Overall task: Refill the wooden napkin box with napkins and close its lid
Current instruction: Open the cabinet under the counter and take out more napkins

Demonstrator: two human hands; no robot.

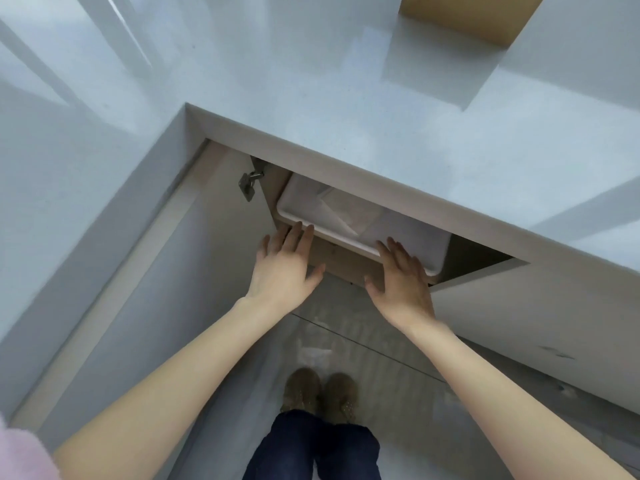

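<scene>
A white plastic bin [301, 195] holding folded white napkins [349, 209] sits on a shelf inside an open cabinet under the counter. My left hand [285, 268] is open, fingers spread, its fingertips at the bin's front rim on the left. My right hand [403, 275] is open too, resting against the bin's front rim on the right. Neither hand holds anything. A wooden box [471, 19] stands at the far edge of the counter, mostly cut off by the frame.
The pale grey countertop [346, 81] overhangs the cabinet. The cabinet door [145, 271] is swung open to the left with its hinge [249, 183] showing. My legs and brown shoes [320, 393] stand on the floor below.
</scene>
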